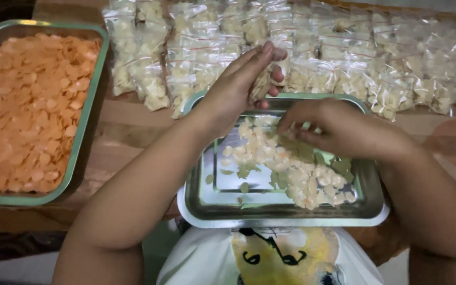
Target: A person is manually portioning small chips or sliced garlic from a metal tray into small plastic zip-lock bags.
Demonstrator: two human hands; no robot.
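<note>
Evidently filling is under way: left hand (233, 92) pinches a small clear bag (264, 80) over the steel tray (207, 203), while right hand (333, 129), fingers curled together, gathers pale chips (302, 179). Next, chips need steady feeding into the bag's mouth.

This looks like a home food-packing spot. A wooden counter (127, 121) carries a steel tray (291, 208) of pale chips near its front edge, a green-rimmed tray (83, 121) of orange chips at the left edge, and rows of small filled plastic bags (344, 58) along the back.
</note>
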